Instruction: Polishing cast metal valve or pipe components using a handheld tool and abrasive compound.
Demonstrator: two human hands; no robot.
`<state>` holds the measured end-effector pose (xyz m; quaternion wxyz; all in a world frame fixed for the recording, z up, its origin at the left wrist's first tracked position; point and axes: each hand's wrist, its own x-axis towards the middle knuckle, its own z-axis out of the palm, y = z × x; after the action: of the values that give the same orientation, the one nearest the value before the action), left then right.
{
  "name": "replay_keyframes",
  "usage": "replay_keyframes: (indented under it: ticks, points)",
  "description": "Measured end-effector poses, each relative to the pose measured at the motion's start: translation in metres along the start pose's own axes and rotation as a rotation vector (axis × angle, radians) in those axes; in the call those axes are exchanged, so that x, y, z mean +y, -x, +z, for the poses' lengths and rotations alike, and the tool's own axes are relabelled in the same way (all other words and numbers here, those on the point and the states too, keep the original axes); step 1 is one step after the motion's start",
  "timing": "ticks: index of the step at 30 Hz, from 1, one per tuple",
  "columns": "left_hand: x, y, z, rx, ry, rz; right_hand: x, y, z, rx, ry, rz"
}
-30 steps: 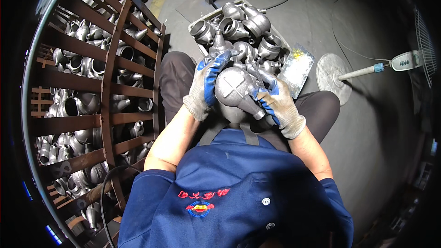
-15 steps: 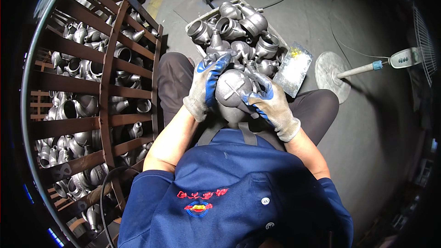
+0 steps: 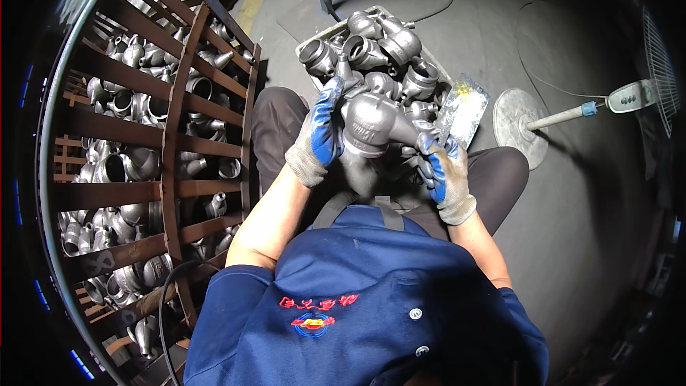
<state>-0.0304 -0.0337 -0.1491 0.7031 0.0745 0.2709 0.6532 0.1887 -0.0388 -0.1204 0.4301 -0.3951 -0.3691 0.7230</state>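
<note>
Casting [image 3: 369,120] nearside of crate [image 3: 330,31], long axis crosswise, neck [image 3: 402,130] points right; left fingers [image 3: 326,105] hold body, right fingers [image 3: 435,151] apparently grip neck.

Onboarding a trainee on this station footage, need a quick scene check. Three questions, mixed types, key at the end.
1. True or false: both hands are bare.

2. Multiple choice: which stands along the left side of the picture?
A) barred metal cage
B) floor fan
C) crate heaped with parts

3. Short answer: which hand is at the narrow neck of the grey metal casting being held?

Key:
1. False; the left hand and the right hand are gloved in grey and blue.
2. A
3. The right hand; the left hand is at the side of the casting's rounded body.
</note>
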Motion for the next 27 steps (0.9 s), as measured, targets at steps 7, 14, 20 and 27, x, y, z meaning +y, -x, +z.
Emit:
replay_keyframes:
  ticks: [7, 14, 20, 27]
  points:
    - [0.002, 0.006, 0.005, -0.090, -0.086, -0.059, 0.007, -0.004, -0.003, 0.121, -0.130, 0.052]
    - [0.000, 0.007, -0.003, 0.054, -0.008, -0.094, 0.008, -0.004, -0.001, 0.115, 0.107, -0.030]
    - [0.013, 0.019, 0.015, -0.135, -0.310, -0.055, -0.021, -0.013, -0.010, 0.011, -0.002, -0.111]
    - [0.017, 0.016, 0.028, -0.522, -0.926, -0.253, -0.056, -0.021, 0.008, -0.218, 0.392, -0.206]
